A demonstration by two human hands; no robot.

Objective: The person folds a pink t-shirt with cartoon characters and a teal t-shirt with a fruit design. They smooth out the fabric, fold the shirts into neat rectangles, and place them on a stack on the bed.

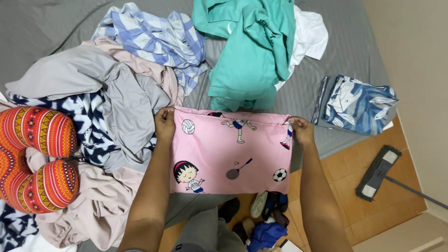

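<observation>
I hold a pink cloth [231, 151] printed with cartoon children, balls and a racket, folded into a rectangle, at the near edge of a grey bed [343, 44]. My left hand [164, 123] pinches its upper left corner. My right hand [302, 130] pinches its upper right corner. The cloth hangs flat between my hands, its lower edge over the bed's edge.
A heap of clothes covers the bed: grey and beige garments [109, 91], a blue checked shirt [154, 39], a teal garment [247, 51]. A folded blue and white piece [359, 105] lies to the right. Orange patterned cushions [39, 158] sit left. A mop [378, 172] lies on the tiled floor.
</observation>
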